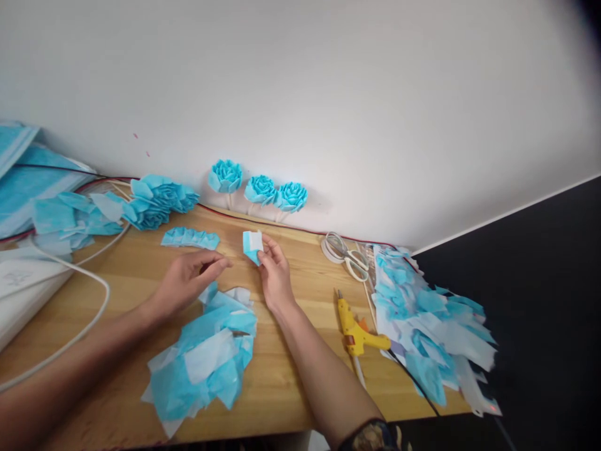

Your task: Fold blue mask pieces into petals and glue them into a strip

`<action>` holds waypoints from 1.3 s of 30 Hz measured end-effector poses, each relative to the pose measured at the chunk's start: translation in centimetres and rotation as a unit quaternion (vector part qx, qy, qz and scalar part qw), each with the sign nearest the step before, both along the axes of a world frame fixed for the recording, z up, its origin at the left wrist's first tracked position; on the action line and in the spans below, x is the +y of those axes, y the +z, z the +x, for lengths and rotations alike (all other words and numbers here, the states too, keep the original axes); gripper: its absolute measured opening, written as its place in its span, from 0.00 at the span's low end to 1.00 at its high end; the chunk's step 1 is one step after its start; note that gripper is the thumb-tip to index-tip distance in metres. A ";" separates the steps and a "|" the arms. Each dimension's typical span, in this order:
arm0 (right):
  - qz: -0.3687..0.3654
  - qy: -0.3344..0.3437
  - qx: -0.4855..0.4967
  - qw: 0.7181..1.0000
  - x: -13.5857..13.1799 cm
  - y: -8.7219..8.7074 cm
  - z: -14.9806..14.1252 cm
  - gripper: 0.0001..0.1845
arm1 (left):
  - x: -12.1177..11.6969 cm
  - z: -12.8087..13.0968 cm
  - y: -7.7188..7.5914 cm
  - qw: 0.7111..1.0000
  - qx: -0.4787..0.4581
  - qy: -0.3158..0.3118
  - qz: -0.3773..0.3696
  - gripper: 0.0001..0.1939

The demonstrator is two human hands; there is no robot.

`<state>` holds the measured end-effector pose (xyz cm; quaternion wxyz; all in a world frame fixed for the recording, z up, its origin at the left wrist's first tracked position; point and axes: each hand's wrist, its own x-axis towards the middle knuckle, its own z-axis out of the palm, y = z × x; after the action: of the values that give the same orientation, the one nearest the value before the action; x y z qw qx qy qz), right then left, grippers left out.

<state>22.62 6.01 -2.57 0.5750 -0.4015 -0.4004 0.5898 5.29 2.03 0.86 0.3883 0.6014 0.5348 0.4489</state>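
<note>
While the right hand (277,272) pinches a small folded blue-and-white piece (253,246) between thumb and fingers in the head view, just above the wooden table (277,391), the left hand (195,275) is near it with thumb and forefinger narrowed toward each other; I cannot tell whether their tips grip anything. A pleated blue strip (190,237) lies beyond the left hand, and a loose heap of blue and white pieces (211,360) lies on the near side, between the forearms. Against the wall (375,125), 3 blue flowers (260,190) stand in a row, with a blue bunch (157,199) lying to their left. On the right are white-handled scissors (349,255), a yellow glue gun (355,335) and a larger pile of scraps (429,319).
</note>
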 end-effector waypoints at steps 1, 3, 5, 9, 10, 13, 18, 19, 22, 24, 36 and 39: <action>-0.005 0.000 0.006 1.000 0.0 0.0 0.0 0.21 | -0.1 0.0 0.1 0.999 0.022 -0.004 0.030 0.13; -0.009 -0.002 0.019 1.000 0.0 -0.1 0.0 0.21 | -0.4 -0.1 0.2 0.991 0.078 -0.012 0.111 0.11; -0.012 -0.003 0.041 0.999 0.0 -0.1 0.0 0.20 | -0.6 -0.3 0.3 0.971 0.136 -0.018 0.193 0.09; -0.020 0.000 0.080 0.997 -0.1 0.0 0.1 0.20 | -0.3 -1.0 -0.2 0.930 0.226 -0.025 0.288 0.09; -0.021 0.000 0.082 0.996 -0.1 0.0 0.1 0.20 | 0.0 -1.2 -0.5 0.919 0.246 -0.031 0.307 0.09; -0.027 0.000 0.088 0.996 -0.1 0.1 0.1 0.20 | 1.0 -1.8 -1.2 0.885 0.302 -0.040 0.353 0.08; -0.039 0.005 0.124 0.991 0.2 0.0 0.2 0.20 | 2.2 -2.5 -1.4 0.841 0.373 -0.037 0.391 0.10; -0.039 0.006 0.127 0.991 0.2 0.0 0.2 0.21 | 2.3 -2.6 -1.3 0.838 0.379 -0.032 0.391 0.10; -0.035 0.010 0.128 0.991 0.2 -0.1 0.2 0.20 | 2.5 -2.7 -1.3 0.831 0.387 -0.017 0.399 0.11; -0.029 0.012 0.125 0.992 0.2 -0.1 0.3 0.20 | 2.5 -2.7 -1.3 0.827 0.389 -0.015 0.406 0.12; -0.002 0.018 0.093 0.995 0.2 -0.4 0.2 0.20 | 2.6 -2.6 -1.4 0.853 0.347 -0.017 0.389 0.16; 0.007 0.023 0.082 0.996 0.2 -0.6 0.3 0.20 | 2.3 -2.6 -1.1 0.874 0.320 -0.017 0.367 0.16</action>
<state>22.92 6.25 -3.20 0.5948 -0.3387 -0.3654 0.6308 2.68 4.37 -0.27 -0.0448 0.8201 0.4167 0.3897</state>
